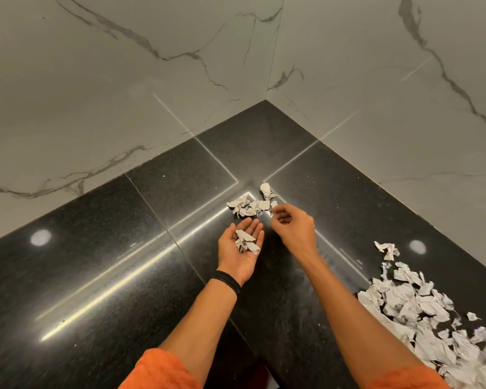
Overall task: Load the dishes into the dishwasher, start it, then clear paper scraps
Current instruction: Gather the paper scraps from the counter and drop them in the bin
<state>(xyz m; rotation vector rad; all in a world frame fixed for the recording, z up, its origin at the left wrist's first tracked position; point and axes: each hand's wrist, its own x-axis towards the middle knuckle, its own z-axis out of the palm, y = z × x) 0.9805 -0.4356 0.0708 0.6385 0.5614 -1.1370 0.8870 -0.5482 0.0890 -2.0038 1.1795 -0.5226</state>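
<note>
My left hand [240,248] lies palm up just above the black stone counter [101,248], fingers straight, with a few torn paper scraps [246,242] resting in the palm. My right hand [291,224] hovers to its right with fingers curled, and its fingertips pinch a small scrap [274,204]. Just beyond both hands a small cluster of crumpled scraps [250,204] lies on the counter near the corner. A much larger heap of scraps [432,313] spreads along the counter at the lower right.
The counter runs into a corner formed by two white marble walls [267,91]. Ceiling lights reflect as bright spots [40,237] on the polished stone. Orange sleeves [163,372] show at the bottom edge.
</note>
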